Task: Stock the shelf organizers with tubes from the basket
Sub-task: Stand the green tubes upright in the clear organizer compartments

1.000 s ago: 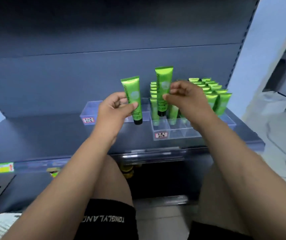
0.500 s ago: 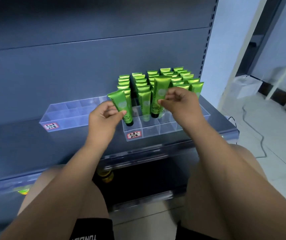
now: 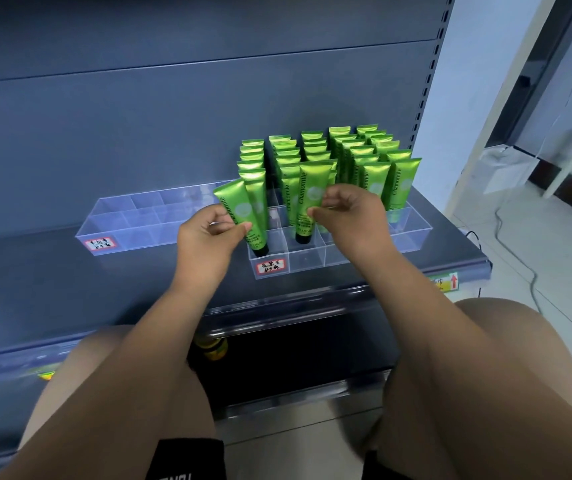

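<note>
Progress check: already standing stocked tubes [image 3: 350, 150] row on row across the back of the right organizer [image 3: 412, 233], leaving just its front cells to fill, and not yet starting on the bare left organizer [image 3: 121, 220] beside it on the shelf [image 3: 52, 271]. Pinching a tilted tube [image 3: 234, 206] in the left hand [image 3: 208, 240], cap-down at the front-left cell; gripping an upright tube [image 3: 308, 199] in the right hand [image 3: 350, 216], cap in the next cell over. Against a second back, bringing both down from mid-air to the cells. Not spotting any basket.
</note>
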{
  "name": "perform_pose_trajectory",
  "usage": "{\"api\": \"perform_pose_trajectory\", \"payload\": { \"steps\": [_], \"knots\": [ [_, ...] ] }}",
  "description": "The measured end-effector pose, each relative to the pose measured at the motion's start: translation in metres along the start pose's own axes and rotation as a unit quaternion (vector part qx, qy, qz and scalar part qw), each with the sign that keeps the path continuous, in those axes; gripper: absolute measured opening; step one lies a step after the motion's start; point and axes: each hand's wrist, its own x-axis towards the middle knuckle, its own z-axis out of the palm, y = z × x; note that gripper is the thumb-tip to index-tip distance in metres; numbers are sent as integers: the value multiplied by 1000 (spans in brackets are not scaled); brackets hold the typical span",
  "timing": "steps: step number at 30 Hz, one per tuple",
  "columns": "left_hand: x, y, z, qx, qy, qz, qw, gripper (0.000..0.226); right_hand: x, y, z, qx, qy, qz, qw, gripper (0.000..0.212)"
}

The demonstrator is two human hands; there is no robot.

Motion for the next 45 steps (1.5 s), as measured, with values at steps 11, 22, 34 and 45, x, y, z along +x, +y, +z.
{"api": "perform_pose_trajectory", "payload": {
  "steps": [11, 22, 34, 45],
  "knots": [
    [5, -10, 7, 37, 9, -17, 999, 27, -3, 6, 6, -37, -22, 21, 999, 14],
    [6, -20, 16, 69, 4, 3, 998, 23, -2, 6, 10, -66, -11, 21, 998, 13],
    [1, -19, 15, 61, 4, 15, 998, 35, 1, 9, 26, -152, -14, 15, 988, 16],
    [0, -23, 15, 90, -6, 13, 996, 21, -3, 12, 31, -164, 7, 34, 986, 17]
  ]
}}
